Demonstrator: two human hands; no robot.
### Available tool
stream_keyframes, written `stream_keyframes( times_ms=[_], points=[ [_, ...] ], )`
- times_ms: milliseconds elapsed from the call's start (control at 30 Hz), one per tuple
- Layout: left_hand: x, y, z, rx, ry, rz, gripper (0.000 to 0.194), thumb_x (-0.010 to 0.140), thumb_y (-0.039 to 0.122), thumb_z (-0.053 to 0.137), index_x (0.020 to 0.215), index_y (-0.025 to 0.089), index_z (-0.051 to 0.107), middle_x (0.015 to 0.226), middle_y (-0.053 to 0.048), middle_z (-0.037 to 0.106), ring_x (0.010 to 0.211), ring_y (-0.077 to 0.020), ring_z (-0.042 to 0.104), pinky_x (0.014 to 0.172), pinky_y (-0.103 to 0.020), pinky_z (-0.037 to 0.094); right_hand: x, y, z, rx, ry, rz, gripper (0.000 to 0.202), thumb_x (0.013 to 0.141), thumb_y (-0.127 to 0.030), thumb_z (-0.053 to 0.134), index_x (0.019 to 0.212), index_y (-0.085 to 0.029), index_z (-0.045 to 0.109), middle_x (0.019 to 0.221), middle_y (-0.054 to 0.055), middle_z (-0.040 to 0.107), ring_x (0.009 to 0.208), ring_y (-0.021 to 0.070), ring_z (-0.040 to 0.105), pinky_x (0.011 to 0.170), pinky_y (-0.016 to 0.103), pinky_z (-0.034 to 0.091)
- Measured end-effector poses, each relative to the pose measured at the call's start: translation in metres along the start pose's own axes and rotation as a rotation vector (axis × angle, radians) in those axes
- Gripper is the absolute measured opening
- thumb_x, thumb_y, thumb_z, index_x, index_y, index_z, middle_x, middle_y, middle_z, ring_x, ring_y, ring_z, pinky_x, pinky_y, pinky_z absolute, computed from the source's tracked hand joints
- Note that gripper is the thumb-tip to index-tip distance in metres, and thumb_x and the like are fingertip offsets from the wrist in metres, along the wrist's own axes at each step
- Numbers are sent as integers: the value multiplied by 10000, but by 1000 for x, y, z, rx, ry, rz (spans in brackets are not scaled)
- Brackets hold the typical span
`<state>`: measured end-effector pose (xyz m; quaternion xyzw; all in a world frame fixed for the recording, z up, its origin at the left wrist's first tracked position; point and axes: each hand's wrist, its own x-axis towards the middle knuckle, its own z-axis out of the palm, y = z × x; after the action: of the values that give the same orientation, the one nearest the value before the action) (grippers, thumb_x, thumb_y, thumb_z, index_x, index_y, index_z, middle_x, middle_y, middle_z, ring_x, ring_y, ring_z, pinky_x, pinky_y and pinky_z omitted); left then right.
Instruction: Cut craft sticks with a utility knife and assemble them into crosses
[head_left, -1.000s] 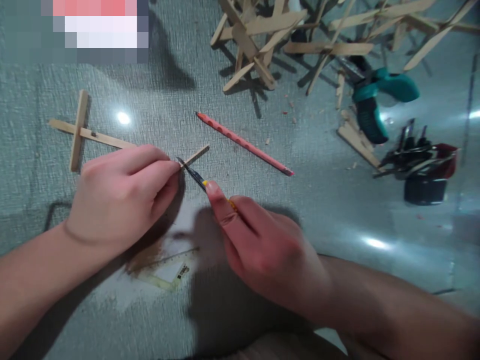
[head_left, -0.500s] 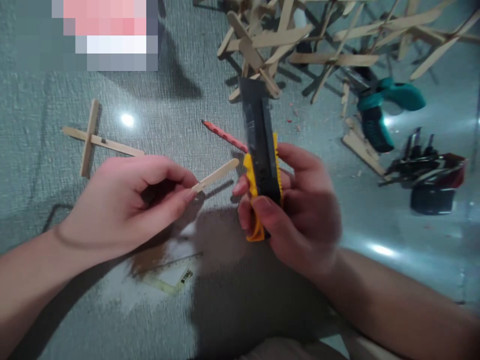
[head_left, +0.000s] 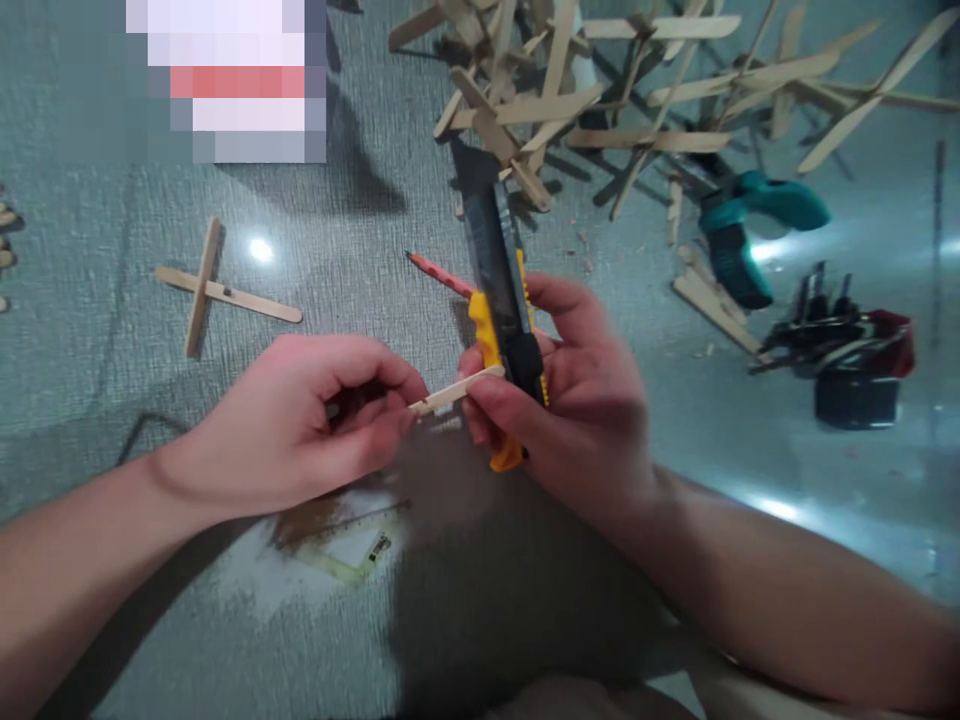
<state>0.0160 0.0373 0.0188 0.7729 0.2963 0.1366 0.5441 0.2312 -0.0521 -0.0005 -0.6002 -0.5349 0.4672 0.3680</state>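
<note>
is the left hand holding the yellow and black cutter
No, the right hand grips the yellow and black cutter, while the left hand pinches one end of a small wooden stick.

Teal-handled pliers (head_left: 739,265) at right, handles spread. Just below, black-and-red container (head_left: 859,400) with slender dark tools (head_left: 819,295). Yellowish set square (head_left: 345,572) lower left of centre. Pink pencil (head_left: 441,275), partly hidden. Grey textured surface (head_left: 360,280).

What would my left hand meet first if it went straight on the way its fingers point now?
Past the wooden stick it pinches, the left hand would probably meet the right hand first, at the stick's other end; depth is hard to judge.
</note>
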Motion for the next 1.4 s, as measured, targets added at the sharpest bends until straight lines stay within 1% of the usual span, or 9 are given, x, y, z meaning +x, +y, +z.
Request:
stream_keyframes(
  times_ms=[267, 400, 500, 667, 733, 800, 1033, 1167, 1400],
  points=[
    [-2, -2, 6, 120, 121, 156, 107, 936, 137, 631, 885, 219, 676, 774, 32, 715, 591, -84, 615, 549, -220, 501, 1, 7, 4, 88, 17, -143, 415, 1077, -381, 545, 1422, -319, 323, 949, -37, 698, 477, 80, 603, 404, 225, 478],
    [-9, -8, 11, 325, 301, 346, 25, 956, 174, 687, 956, 198, 689, 889, -4, 739, 698, -91, 670, 628, -221, 533, 3, 9, 6, 101, 32, -125, 478, 1038, -443, 611, 1391, -310, 318, 934, -35, 709, 492, 95, 618, 424, 249, 504],
    [-15, -11, 11, 582, 459, 484, 114, 956, 164, 724, 1039, 242, 717, 1017, -22, 763, 784, -112, 698, 690, -244, 554, 4, 13, 8, 133, 55, -151, 528, 1004, -520, 651, 1359, -306, 325, 933, -36, 705, 526, 102, 635, 453, 258, 524],
    [-16, -16, 10, 832, 575, 744, 191, 908, 124, 766, 1024, 265, 712, 1061, -21, 798, 964, -205, 736, 790, -356, 580, -3, 7, 15, 281, 79, -161, 604, 911, -540, 780, 1300, -310, 381, 917, -58, 694, 551, 92, 625, 477, 242, 528],
    [-16, -17, 10, 904, 700, 902, 161, 911, 156, 782, 863, 263, 671, 985, 25, 812, 854, -186, 727, 729, -363, 525, -10, -2, 18, 385, 114, -153, 590, 873, -479, 843, 1258, -320, 425, 879, -84, 685, 539, 83, 613, 482, 232, 524],
    [-18, -15, 11, 933, 727, 964, 179, 931, 178, 767, 825, 258, 649, 913, 47, 806, 747, -151, 696, 678, -354, 474, -19, -15, 22, 460, 143, -134, 574, 832, -421, 894, 1199, -321, 464, 836, -98, 684, 530, 80, 608, 486, 226, 522],
    [-44, 15, 24, 941, 796, 951, 95, 929, 177, 734, 931, 267, 704, 915, 4, 773, 779, -159, 670, 687, -331, 523, -53, -41, 33, 560, 230, -190, 585, 765, -344, 938, 1150, -313, 498, 785, -101, 696, 536, 91, 615, 514, 235, 547],
    [-63, 31, 43, 877, 777, 761, 68, 952, 196, 683, 958, 262, 699, 1044, -52, 755, 908, -206, 680, 784, -379, 539, -70, -39, 40, 503, 275, -289, 525, 776, -295, 901, 1144, -306, 527, 890, -60, 725, 642, 115, 684, 585, 260, 594],
    [-86, 42, 86, 842, 971, 556, 23, 932, 206, 660, 940, 227, 655, 1157, -110, 688, 1140, -296, 600, 983, -481, 466, -98, -28, 61, 436, 426, -425, 428, 819, -268, 850, 1141, -290, 569, 906, -47, 729, 703, 127, 724, 703, 300, 646]
  ],
)
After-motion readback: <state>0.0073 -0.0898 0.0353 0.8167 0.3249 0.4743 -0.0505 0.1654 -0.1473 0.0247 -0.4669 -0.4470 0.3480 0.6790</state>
